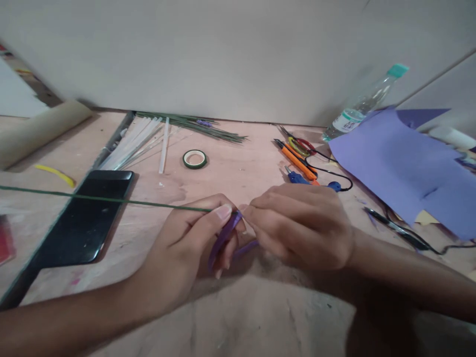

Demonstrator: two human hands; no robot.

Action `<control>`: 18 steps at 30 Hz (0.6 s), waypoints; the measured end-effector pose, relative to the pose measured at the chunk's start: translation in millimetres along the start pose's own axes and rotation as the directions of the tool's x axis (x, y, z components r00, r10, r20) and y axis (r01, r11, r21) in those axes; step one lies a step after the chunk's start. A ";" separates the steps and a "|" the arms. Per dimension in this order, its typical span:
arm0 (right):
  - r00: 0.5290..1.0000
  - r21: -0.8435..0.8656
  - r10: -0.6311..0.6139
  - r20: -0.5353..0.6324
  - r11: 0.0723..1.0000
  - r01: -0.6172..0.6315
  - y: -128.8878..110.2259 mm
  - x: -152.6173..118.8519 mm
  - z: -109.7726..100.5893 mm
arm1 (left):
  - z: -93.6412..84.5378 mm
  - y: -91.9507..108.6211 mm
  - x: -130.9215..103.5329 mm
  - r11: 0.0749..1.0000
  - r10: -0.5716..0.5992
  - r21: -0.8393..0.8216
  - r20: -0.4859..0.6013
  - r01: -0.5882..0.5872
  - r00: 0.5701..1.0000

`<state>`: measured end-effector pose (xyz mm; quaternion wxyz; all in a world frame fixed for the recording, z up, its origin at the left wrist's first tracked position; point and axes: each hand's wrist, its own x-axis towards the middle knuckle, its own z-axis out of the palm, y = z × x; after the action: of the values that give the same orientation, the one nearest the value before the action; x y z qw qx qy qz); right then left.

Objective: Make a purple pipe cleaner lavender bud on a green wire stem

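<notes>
Fingers: left hand grasps the green stem between thumb and forefinger; right hand is clenched, its fingertips pinching at the upper end of the purple strip, partly hidden.
Nearer hand: left one is on the stem itself; right one stands just beside, to the right of centre.
Stem axis: it runs from the left edge of the frame almost level, a little downward, across the black phone, into the left pinch at centre. From the right fingertips, the stem lies to the left.
Strip axis: it slopes from this pinch toward lower left, crossing the stem's direction.
Second purple piece: it shows below, between the hands; whether it is the same strip, I cannot tell.
</notes>
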<state>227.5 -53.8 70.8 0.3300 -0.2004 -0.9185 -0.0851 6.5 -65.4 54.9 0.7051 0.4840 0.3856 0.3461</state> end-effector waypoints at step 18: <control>0.882 0.329 0.464 0.075 0.824 -0.462 -14.3 7.0 -3.4 | -3.4 -1.2 -3.7 0.992 0.092 0.086 0.059 -0.097 0.994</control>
<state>218.5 -65.6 77.5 0.3739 -0.3571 -0.8417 0.1555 1.9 -67.5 53.7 0.6759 0.5420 0.3579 0.3482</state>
